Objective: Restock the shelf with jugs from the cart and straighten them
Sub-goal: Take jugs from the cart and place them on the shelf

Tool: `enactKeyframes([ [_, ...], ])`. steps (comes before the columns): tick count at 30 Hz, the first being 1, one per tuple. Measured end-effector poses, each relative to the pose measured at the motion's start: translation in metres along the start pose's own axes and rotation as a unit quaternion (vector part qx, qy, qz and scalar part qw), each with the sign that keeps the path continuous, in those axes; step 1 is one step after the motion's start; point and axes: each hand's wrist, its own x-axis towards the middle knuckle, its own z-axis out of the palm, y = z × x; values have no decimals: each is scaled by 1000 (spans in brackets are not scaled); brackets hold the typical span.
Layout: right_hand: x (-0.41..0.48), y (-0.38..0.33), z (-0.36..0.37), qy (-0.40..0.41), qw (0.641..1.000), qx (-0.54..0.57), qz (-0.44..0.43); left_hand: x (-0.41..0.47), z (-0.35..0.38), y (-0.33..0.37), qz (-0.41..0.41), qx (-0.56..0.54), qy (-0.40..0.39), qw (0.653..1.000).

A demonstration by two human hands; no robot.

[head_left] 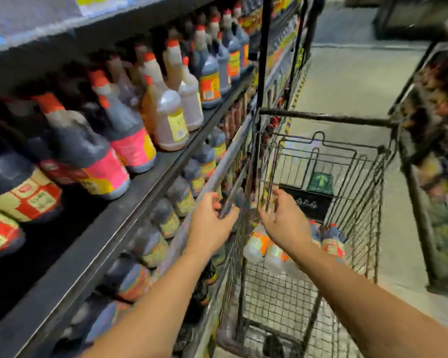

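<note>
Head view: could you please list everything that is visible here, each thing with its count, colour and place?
shelf: one, dark grey, along the left.
shelf jugs: many, mostly dark with red caps, two paler ones among them, upper level; more dark ones on the level below.
cart: one, grey wire, right of the shelf.
cart jugs: a few, count unclear; clear with orange labels and dark with red caps, at the cart's bottom.
arrow sign: one, green, at the cart's far end.
rack: one, dark, far right, contents blurred.
floor: grey, beyond the cart.
left hand: seems to grip the cart's left rim bar.
right hand: fingers relaxed, above the cart, holding nothing.
</note>
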Motion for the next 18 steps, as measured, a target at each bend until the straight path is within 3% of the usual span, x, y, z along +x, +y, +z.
enactKeyframes([
  [5, 10, 115, 4, -65, 984, -66, 152, 31, 100, -7, -46, 31, -95, 994],
  [18, 42, 312, 57, -177, 905, -44, 385, 86, 328, -90, -163, 66, -291, 940],
])
